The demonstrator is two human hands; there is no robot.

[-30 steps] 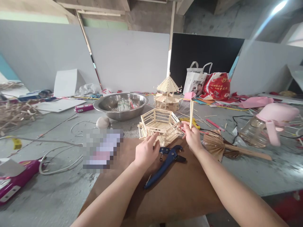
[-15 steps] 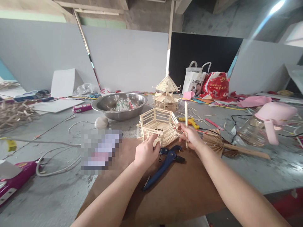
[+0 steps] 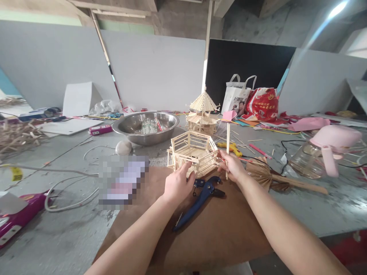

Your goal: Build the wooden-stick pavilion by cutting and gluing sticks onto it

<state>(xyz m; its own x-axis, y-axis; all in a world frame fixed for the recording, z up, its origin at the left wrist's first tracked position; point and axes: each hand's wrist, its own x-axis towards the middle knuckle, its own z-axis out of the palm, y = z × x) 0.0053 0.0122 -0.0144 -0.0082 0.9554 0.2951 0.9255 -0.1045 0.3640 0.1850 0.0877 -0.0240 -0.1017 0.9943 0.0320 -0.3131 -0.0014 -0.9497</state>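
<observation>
Right hand: thumb and fingertips pressed together, pinching a thin wooden stick on its lower part. The rest of the fingers are curled in.

Left hand: fingers half curled, forefinger and thumb laid against the near wall of a six-sided frame built of the same thin sticks. I cannot tell whether they pinch a rail or only touch it.

Position: the stick stands just beside the right corner of the frame, above the far edge of a brown board. The frame sits partly on that edge, on the grey table.

Orientation: the stick's long axis is near vertical. The top end points up and leans very slightly right. The bottom end pokes out below the fingers toward the board. Whether it touches the board cannot be read.

Handling (judgement): the stick is very light and stiff along its length, but likely to snap if bent. A fingertip pinch low down suits it. The frame is light and open, probably fragile at its joints. It is best steadied at a corner or bottom rail, not squeezed across the walls.

Nearby: blue cutter on the board between the hands. A roofed stick model and a metal bowl stand behind the frame.
</observation>
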